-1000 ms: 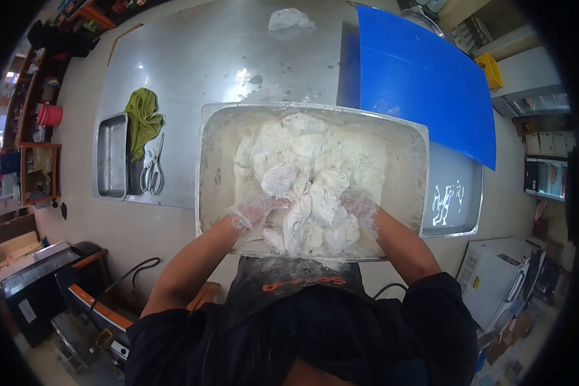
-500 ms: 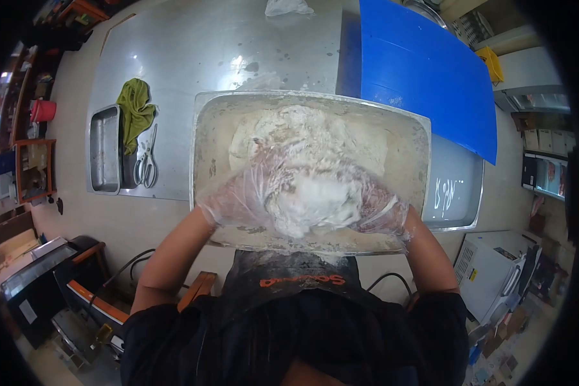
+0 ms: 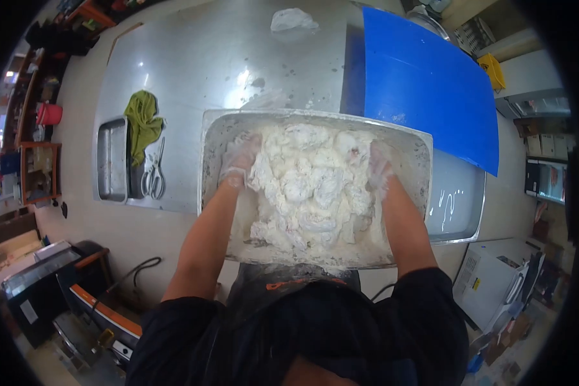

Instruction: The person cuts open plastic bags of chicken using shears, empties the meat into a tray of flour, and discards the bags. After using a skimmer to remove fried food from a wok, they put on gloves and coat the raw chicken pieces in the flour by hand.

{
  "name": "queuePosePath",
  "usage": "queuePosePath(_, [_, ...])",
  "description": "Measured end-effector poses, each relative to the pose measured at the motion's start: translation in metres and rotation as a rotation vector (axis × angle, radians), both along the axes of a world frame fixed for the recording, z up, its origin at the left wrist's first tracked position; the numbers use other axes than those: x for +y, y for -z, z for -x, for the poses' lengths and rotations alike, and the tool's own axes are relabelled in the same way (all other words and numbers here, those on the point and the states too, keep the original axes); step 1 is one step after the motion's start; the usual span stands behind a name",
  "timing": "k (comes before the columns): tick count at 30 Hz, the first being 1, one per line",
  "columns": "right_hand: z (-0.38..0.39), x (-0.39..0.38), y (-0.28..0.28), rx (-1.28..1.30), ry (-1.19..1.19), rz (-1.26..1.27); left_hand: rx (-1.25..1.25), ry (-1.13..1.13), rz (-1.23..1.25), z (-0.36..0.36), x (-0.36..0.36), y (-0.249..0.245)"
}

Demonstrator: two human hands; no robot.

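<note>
Inside a metal tub (image 3: 318, 116), a heap of flour-coated pieces, possibly chicken (image 3: 315, 186), lies in loose flour. My left hand (image 3: 241, 157), in a clear plastic glove, is at the heap's left side near the tub wall, fingers stretched forward. On the opposite side, my right hand (image 3: 380, 166), also gloved, reaches down beside the pieces with its fingers extended. Both hands are a little blurred and dusted with flour, and some fingertips are hidden. Neither hand shows a piece held in it.
Left of the tub on the steel table (image 3: 193, 71) are a small metal pan (image 3: 113, 161), a green cloth (image 3: 145, 122) and scissors (image 3: 153, 177). A blue board (image 3: 431, 83) partly covers a container of liquid (image 3: 457, 199) on the right. A plastic bag (image 3: 294, 20) lies at the back.
My hands have moved apart and forward, from the near middle of the tub to the heap's two sides. The floured mass between them has been let go and now lies in the tub.
</note>
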State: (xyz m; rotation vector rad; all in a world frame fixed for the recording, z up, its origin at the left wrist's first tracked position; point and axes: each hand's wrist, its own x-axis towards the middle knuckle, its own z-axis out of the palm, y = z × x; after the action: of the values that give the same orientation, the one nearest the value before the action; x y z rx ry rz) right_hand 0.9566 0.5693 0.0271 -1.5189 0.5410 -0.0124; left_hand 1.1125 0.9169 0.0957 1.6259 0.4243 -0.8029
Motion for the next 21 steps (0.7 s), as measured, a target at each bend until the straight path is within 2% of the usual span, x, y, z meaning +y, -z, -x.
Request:
queuePosePath(1, [-0.01,0.009,0.002,-0.006,-0.037,-0.073,-0.152,0.219,-0.239,-0.008,0.003,0.025])
queuePosePath(3, [-0.032,0.03,0.003,-0.005,-0.133,-0.244,-0.193,0.243,-0.098,-0.02,0.001,0.076])
queuePosePath(4, [-0.04,0.041,0.003,0.008,-0.18,-0.32,-0.085,0.057,0.29,-0.016,-0.002,0.095])
queuePosePath(5, [-0.046,0.052,0.003,0.025,-0.229,-0.383,0.075,-0.13,0.658,-0.011,-0.01,0.093])
queuePosePath(6, [-0.047,0.058,0.0,0.043,-0.282,-0.416,0.108,-0.137,0.724,-0.009,-0.014,0.092])
queuePosePath(9, [-0.035,0.058,-0.033,0.095,-0.447,-0.413,0.057,-0.01,0.674,0.01,-0.021,0.059])
queuePosePath(13, [-0.001,0.038,-0.119,0.134,-0.697,-0.449,-0.093,0.224,0.604,0.031,-0.012,0.016])
queuePosePath(14, [0.002,0.032,-0.139,0.093,-0.784,-0.463,-0.149,0.269,0.577,0.035,-0.007,0.007])
queuePosePath(16, [-0.007,0.019,-0.172,-0.003,-0.947,-0.292,-0.277,0.322,0.452,0.042,0.001,-0.016])
queuePosePath(17, [-0.015,0.018,-0.192,0.101,-0.991,0.079,-0.355,0.349,0.26,0.045,0.003,-0.033])
queuePosePath(18, [-0.015,-0.002,-0.157,0.206,-0.768,-0.05,-0.413,0.376,0.063,0.049,0.005,-0.05])
queuePosePath(19, [-0.008,-0.034,-0.098,0.306,-0.538,-0.175,-0.387,0.426,-0.16,0.05,0.007,-0.078])
queuePosePath(20, [-0.006,-0.05,-0.071,0.415,-0.49,-0.11,-0.355,0.476,-0.385,0.053,0.011,-0.092])
queuePosePath(21, [-0.006,-0.048,-0.06,0.551,-0.554,0.075,-0.355,0.521,-0.525,0.064,0.037,-0.036])
